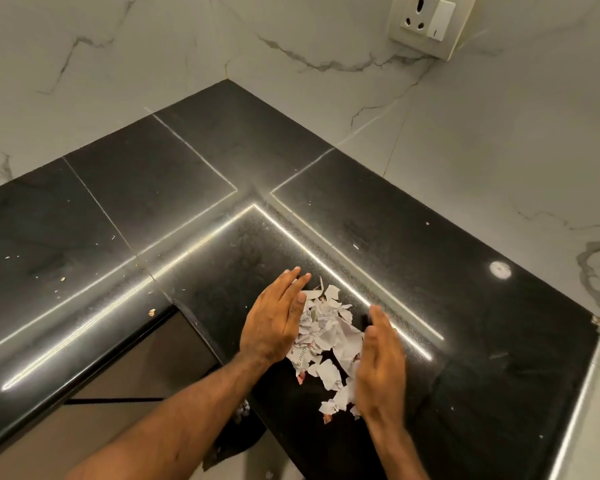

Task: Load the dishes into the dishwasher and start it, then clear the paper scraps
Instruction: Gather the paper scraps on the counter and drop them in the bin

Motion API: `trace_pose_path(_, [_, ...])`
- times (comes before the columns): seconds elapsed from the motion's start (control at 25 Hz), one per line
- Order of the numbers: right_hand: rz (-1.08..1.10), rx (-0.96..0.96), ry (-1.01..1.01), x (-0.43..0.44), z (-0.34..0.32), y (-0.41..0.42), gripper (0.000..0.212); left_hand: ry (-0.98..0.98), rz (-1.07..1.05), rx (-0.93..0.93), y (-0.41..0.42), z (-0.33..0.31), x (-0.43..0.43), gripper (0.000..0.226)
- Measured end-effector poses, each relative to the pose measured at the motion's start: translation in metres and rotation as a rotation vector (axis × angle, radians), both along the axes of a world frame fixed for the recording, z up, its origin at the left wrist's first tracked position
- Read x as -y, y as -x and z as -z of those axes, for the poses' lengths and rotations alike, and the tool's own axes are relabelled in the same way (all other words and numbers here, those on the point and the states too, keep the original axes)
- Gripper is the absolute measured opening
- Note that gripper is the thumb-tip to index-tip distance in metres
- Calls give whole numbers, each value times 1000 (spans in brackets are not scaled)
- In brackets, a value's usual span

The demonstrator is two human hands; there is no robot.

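A pile of torn white paper scraps [326,344] lies on the black stone counter [430,271], close to its inner corner edge. My left hand [274,320] stands on edge at the pile's left side, fingers straight and together, touching the scraps. My right hand [381,358] stands the same way at the pile's right side, slightly blurred. The scraps sit between the two palms. Neither hand grips anything. No dishes or dishwasher show in this view.
The L-shaped counter meets marble walls [118,64] at the back. A wall socket with a switch [426,22] is at upper right. Small crumbs [63,279] dot the left counter. Below the counter edge, dark material with scraps [236,431] lies by brown cabinet fronts [146,368].
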State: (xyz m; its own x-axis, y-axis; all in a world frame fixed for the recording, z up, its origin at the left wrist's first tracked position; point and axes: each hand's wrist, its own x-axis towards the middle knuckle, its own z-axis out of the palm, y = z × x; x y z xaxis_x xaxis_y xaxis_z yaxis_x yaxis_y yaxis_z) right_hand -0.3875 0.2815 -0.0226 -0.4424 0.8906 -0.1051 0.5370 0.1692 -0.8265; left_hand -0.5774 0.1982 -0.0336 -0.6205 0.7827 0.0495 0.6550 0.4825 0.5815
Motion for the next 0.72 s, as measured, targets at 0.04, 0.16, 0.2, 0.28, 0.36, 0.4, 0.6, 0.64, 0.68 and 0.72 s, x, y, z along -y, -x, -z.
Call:
trace_pose_path(0.04, [-13, 39, -28, 10, 2, 6, 60, 2, 29, -7, 0, 1, 0, 53])
trace_pose_path(0.16, [-111, 35, -21, 14, -2, 33, 61, -6, 79, -6, -2, 1, 1, 50])
trace_pose_path(0.2, [-139, 0, -4, 11, -7, 37, 62, -10, 85, 3, -1, 1, 1, 50])
trace_pose_path(0.28, [-117, -79, -5, 14, -15, 27, 63, -23, 87, 25, 0, 2, 3, 49])
trace_pose_path(0.36, [1, -70, -70, 39, -22, 4, 64, -36, 82, 50, 0, 2, 3, 50])
trace_pose_path(0.4, [63, -37, -81, 60, -25, -6, 67, -38, 77, 64, 0, 1, 3, 51])
trace_pose_path(0.6, [174, 113, -26, 114, -9, 9, 76, 5, 190, 130, -1, -7, 10, 54])
trace_pose_path(0.64, [187, 108, -13, 107, -9, 23, 75, 23, 231, 182, 1, -11, 13, 53])
trace_pose_path(0.68, [179, 86, -1, 99, -10, 35, 74, 34, 258, 249, 3, -16, 16, 53])
trace_pose_path(0.72, [155, 51, 4, 91, -12, 43, 73, 46, 272, 315, 5, -23, 18, 54])
